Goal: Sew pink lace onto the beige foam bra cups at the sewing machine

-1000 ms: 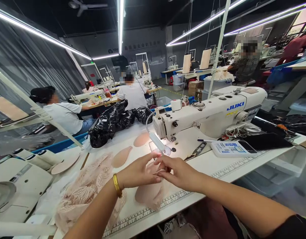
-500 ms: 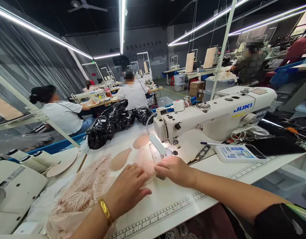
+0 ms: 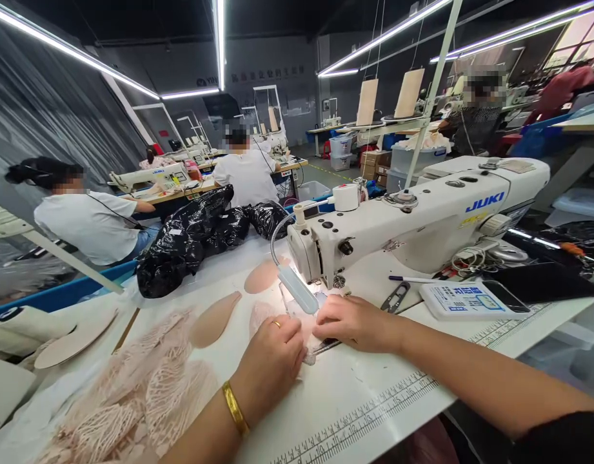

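My left hand (image 3: pixel 273 356), with a ring and a gold bangle, presses down on a pale pink fabric piece (image 3: pixel 260 314) lying on the white table (image 3: pixel 374 399) in front of the white JUKI sewing machine (image 3: pixel 413 219). My right hand (image 3: pixel 353 321) rests on the same fabric just right of it, right below the machine's needle area and small lamp (image 3: pixel 297 289). The fabric under both hands is mostly hidden. Both hands lie flat with fingers bent.
Two tan oval pads (image 3: pixel 214 326) lie left of the needle. A heap of pink lace (image 3: pixel 132 399) sits at lower left, black plastic bags (image 3: pixel 190 235) behind. Thread snips (image 3: pixel 396 298), a pen and a white controller (image 3: pixel 464 300) lie right. Other people sew at tables behind.
Both hands carried the pink fabric forward from the table's near edge to the needle area and now press it flat there. The view has shifted slightly left.
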Available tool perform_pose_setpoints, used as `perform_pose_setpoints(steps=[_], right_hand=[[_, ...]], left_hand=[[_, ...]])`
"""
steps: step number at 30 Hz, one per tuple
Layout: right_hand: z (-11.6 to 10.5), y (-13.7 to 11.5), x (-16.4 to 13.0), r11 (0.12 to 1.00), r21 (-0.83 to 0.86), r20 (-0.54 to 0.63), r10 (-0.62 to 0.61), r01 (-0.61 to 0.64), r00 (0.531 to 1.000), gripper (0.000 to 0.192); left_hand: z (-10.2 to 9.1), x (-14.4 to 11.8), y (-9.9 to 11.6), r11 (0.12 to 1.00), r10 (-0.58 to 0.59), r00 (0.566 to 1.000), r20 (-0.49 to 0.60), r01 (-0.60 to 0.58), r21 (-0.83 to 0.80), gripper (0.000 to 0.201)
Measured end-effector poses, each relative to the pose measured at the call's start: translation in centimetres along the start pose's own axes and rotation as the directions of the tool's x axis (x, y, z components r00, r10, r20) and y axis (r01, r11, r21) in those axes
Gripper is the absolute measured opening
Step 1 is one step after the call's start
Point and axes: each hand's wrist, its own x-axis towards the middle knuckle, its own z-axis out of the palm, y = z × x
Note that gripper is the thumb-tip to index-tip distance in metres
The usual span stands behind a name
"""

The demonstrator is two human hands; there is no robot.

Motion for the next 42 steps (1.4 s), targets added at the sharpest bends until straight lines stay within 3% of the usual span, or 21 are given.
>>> perform_pose_setpoints(steps=[5, 21, 32, 42], right_hand=[[-0.3, 0.0, -0.3, 0.999, -0.026, 0.059, 0.019, -0.018, 0.998, 0.031], [-0.6, -0.1, -0.4, 0.999, -0.023, 0.05, 0.033, -0.031, 0.998, 0.029], [-0.4, -0.1, -0.3, 0.997, 0.0, 0.067, 0.082, -0.082, 0.994, 0.026], [0.3, 0.3, -0.2, 0.983, -0.043, 0.014, 0.178, -0.177, 0.984, 0.025]], left_hand=[[0.8, -0.1, 0.1, 0.999, -0.008, 1.0, -0.023, 0.007, -0.053, 0.024], [1.1, 0.7, 0.2, 0.989, -0.054, 0.997, -0.051, 0.047, -0.137, 0.027], [1.8, 0.6, 0.0, 0.976, -0.056, 0.986, -0.155, 0.022, -0.218, 0.024], [2.4, 2.3, -2.0, 0.984, 0.02, 0.981, -0.192, -0.054, -0.171, 0.025]])
